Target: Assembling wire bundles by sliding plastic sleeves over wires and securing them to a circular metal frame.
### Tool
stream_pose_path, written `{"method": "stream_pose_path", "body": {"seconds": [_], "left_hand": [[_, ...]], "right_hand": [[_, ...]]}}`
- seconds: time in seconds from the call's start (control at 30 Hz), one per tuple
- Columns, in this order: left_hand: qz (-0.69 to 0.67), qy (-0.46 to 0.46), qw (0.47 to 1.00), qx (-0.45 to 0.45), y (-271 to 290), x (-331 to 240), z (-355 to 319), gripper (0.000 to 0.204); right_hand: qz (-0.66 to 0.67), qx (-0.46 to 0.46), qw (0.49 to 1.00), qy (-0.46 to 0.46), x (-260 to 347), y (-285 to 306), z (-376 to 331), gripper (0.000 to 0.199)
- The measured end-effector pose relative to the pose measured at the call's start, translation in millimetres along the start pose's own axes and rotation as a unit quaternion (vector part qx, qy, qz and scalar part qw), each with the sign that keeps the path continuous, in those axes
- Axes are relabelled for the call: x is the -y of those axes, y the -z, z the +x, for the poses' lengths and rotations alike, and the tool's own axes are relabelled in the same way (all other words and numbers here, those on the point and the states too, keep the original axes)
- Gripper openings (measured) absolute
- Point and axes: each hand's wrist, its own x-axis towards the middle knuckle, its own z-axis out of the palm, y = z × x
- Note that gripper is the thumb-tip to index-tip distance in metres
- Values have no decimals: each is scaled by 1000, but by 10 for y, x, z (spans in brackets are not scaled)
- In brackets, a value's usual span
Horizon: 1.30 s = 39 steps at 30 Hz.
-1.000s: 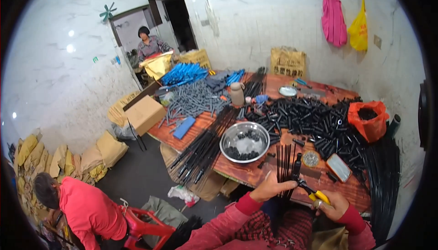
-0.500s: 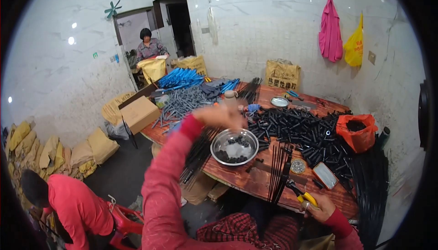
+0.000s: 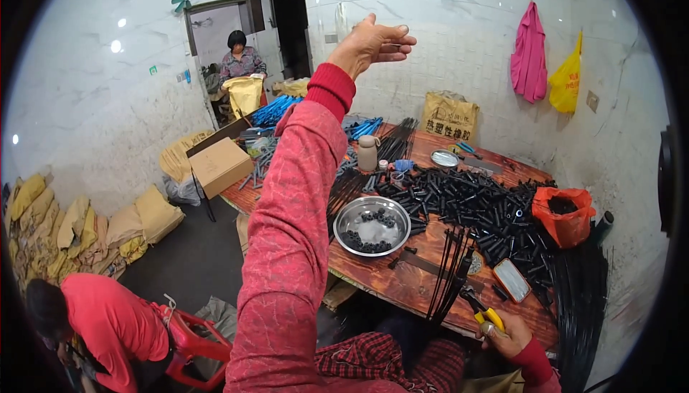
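My left hand (image 3: pixel 369 43) is raised high above the table at the end of my outstretched arm. Its fingers reach out to the right with the thumb apart, and nothing shows in them. At the table's near edge my right hand (image 3: pixel 512 337) is closed round yellow-handled pliers (image 3: pixel 489 316). Their jaws are beside a bundle of thin black rods (image 3: pixel 448 278), but whether they grip one cannot be made out. A steel bowl (image 3: pixel 337 222) with small black parts in it stands between my arms. Beyond the pliers lies a heap of black tubular pieces (image 3: pixel 474 195).
An orange-red bag (image 3: pixel 567 228) and a rectangular tin (image 3: pixel 512 279) are on the right of the wooden table (image 3: pixel 413 289). A beige bottle (image 3: pixel 367 153) stands behind the bowl. A cardboard box (image 3: pixel 219 167) is at left. One person (image 3: pixel 244 63) stands far back; another (image 3: pixel 115 317) bends low at left.
My left hand has swung up and away from above the bowl, its fingers now stretched out. My right hand stays on the pliers, almost in the same place. The view has shifted slightly.
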Motion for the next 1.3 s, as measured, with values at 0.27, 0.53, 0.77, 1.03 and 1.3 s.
{"method": "stream_pose_path", "body": {"seconds": [0.27,0.53,0.77,1.03,1.3], "left_hand": [[42,88,954,282,-896,922,-1484,73],[-78,135,934,321,-1366,1768,-2845,67],[-37,102,959,262,-1649,1757,-2905,50],[-116,102,976,153,-1877,1869,-3059,33],[-170,49,984,19,-1891,1919,-3195,38]], "right_hand": [[21,-13,1000,4,-78,9,-22,24],[5,-7,1000,-2,-33,-40,35,23],[25,-17,999,14,-180,-46,-51,48],[-14,-26,999,31,-128,-84,3,42],[5,9,1000,-8,-155,-134,124,52]]}}
